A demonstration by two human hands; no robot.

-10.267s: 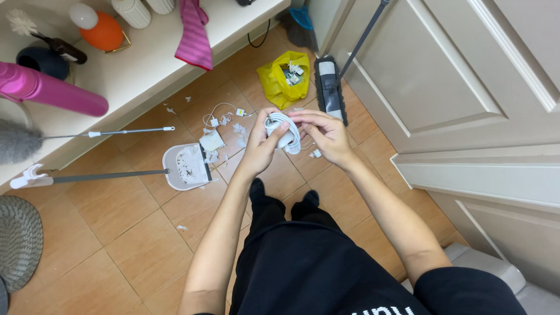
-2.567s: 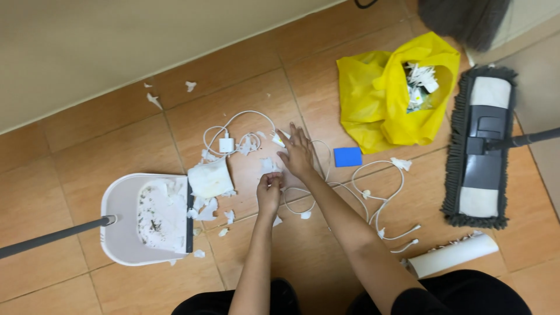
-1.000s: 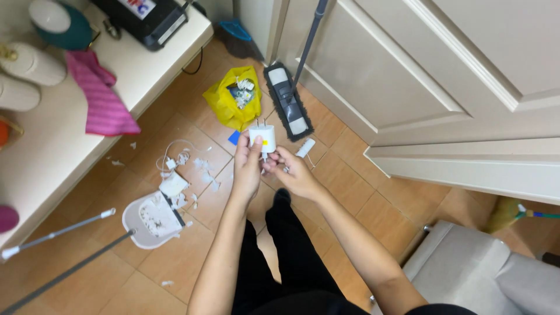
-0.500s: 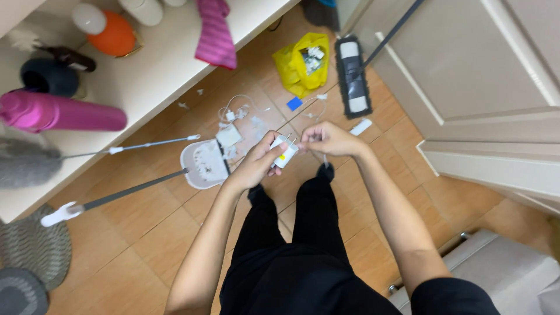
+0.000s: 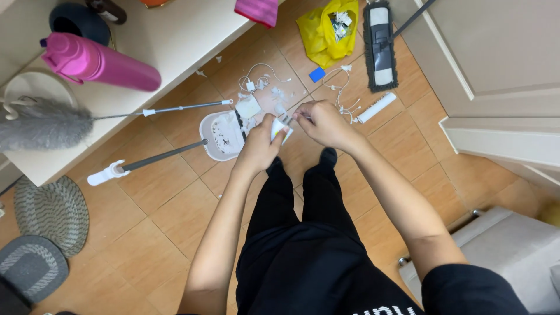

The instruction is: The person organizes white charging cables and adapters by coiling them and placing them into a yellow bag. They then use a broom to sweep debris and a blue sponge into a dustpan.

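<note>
small white packet [image 5: 279, 129] in hands, yellow bag [image 5: 322, 36]

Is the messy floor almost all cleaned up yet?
Partly. Some scraps already sit in the yellow bag and the white dustpan. Right now the left hand and right hand hold a small white piece between them. Still on the floor: white cables, paper bits, a blue square and a white tube.

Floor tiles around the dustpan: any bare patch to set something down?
Bare tiles lie between the grey-handled white dustpan, the round woven mat and the person's black-trousered legs. Also open: tiles right of the legs toward the white door frame. Crowded: scraps and white cables between dustpan, yellow plastic bag and flat mop head.
</note>
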